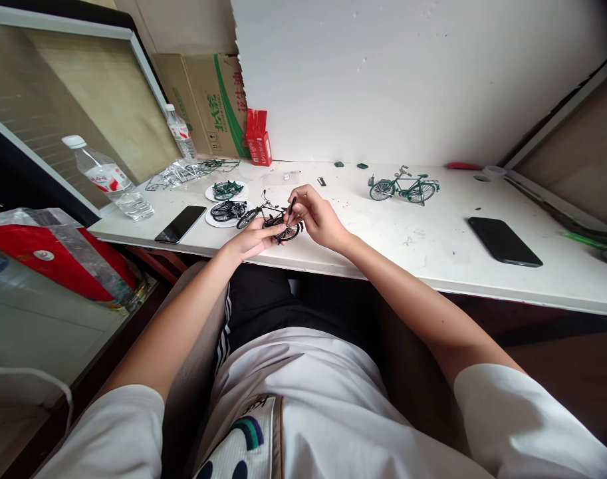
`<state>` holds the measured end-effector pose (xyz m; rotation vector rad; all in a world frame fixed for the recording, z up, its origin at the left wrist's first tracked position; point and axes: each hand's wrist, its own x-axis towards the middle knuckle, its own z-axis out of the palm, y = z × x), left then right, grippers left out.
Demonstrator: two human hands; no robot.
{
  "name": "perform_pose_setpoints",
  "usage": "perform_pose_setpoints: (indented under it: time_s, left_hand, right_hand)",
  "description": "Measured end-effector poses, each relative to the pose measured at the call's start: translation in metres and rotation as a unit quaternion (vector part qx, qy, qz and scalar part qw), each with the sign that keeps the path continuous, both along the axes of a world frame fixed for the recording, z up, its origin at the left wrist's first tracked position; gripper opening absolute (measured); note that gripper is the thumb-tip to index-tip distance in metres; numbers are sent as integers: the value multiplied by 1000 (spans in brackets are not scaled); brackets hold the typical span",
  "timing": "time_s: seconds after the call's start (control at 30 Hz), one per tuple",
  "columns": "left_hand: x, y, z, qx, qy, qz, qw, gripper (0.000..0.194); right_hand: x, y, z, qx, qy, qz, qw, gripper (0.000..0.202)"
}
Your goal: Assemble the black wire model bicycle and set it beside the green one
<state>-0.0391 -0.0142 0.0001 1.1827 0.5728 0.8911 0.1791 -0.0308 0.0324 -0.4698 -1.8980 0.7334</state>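
Model bicycle [269,215] in hands [319,216], plates [209,193] to its left, carton [199,100] behind plates, second bicycle [403,189] right on table [356,233]

Soft light, stretched edges, faint shadows

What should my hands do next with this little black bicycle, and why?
Probably ease the small dark piece toward the rear wheel: your right hand pinches it close by, and your left hand supports the black model bicycle. Whether the piece touches the bicycle, I can't tell.
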Motion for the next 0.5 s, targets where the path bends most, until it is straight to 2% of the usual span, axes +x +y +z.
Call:
perform_pose_setpoints:
  time_s: [0.5]
  left_hand:
    - [0, 2, -1, -10, -12, 1, 1000, 35]
  right_hand:
    - [0, -6, 5, 34, -46, -39, 998, 38]
